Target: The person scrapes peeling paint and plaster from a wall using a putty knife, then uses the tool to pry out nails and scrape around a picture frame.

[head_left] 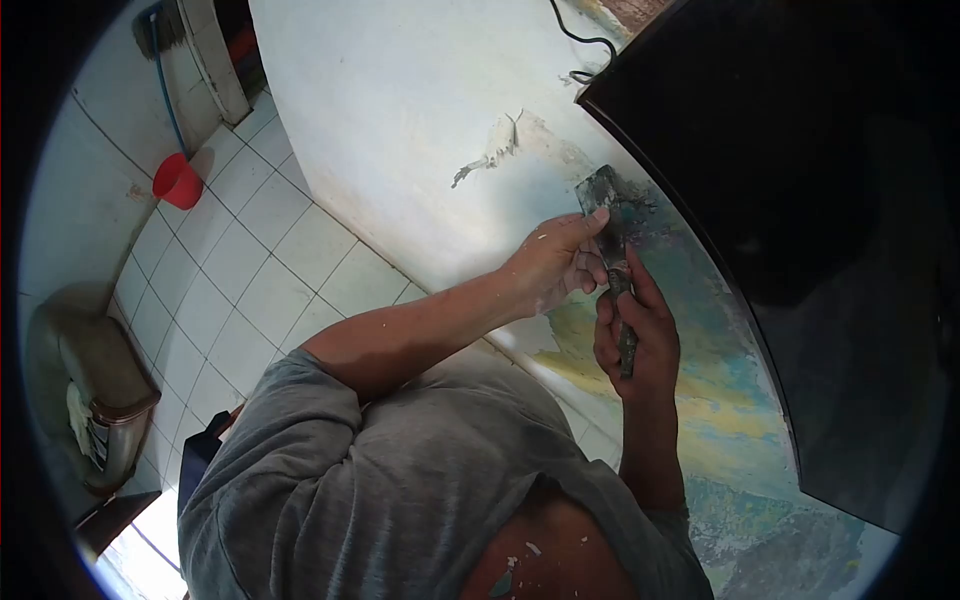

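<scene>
A dark, worn scraper (597,190) with a wide flat blade is held up close to the wall (400,120). My right hand (648,330) is closed around its handle, the forefinger stretched along it. My left hand (560,262) pinches the lower part of the blade, thumb on top and the other fingers curled beneath. Behind the tool, the wall's paint is scraped off in patches of blue, green and yellow. A loose strip of peeling paint (492,152) hangs to the left of the blade. Paint flakes lie on my shirt (420,480) and skin.
A large black panel (760,200) stands close on the right, with a black cable (600,42) at its upper corner. White floor tiles (260,260) stretch out on the left. There stand a red bucket (178,182), a blue-handled broom (168,100) and a brown armchair (105,365).
</scene>
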Available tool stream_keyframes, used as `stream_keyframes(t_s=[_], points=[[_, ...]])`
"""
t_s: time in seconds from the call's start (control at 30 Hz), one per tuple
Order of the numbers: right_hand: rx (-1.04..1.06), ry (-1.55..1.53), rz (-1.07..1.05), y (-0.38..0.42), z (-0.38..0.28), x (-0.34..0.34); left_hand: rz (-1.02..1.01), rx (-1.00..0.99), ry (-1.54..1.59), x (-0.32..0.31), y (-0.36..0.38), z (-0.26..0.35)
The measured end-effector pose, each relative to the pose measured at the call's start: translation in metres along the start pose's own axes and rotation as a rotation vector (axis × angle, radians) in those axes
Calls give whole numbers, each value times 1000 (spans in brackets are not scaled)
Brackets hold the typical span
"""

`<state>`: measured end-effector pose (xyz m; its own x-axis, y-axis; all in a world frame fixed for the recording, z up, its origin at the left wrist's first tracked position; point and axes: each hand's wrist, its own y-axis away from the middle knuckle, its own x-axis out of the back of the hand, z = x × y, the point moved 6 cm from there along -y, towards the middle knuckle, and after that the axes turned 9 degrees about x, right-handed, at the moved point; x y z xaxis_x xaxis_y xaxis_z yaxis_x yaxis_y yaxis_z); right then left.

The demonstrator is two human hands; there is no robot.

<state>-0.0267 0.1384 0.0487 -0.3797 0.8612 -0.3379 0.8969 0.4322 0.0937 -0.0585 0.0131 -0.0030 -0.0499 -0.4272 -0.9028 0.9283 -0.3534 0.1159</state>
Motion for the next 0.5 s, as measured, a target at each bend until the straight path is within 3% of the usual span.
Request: stream_keyframes(t_s=[0.1,0.2,0.33,0.5], points=[[-26,95,47,10,-15,0,-34,-6,97,-11,-1,-15],[-17,85,14,-3,-7,-15,96,-73,63,4,0,4],[-31,112,-33,-29,-1,-29,119,-153,78,19,3,30],[-63,85,-17,-8,-5,-18,133,-104,53,5,6,14]])
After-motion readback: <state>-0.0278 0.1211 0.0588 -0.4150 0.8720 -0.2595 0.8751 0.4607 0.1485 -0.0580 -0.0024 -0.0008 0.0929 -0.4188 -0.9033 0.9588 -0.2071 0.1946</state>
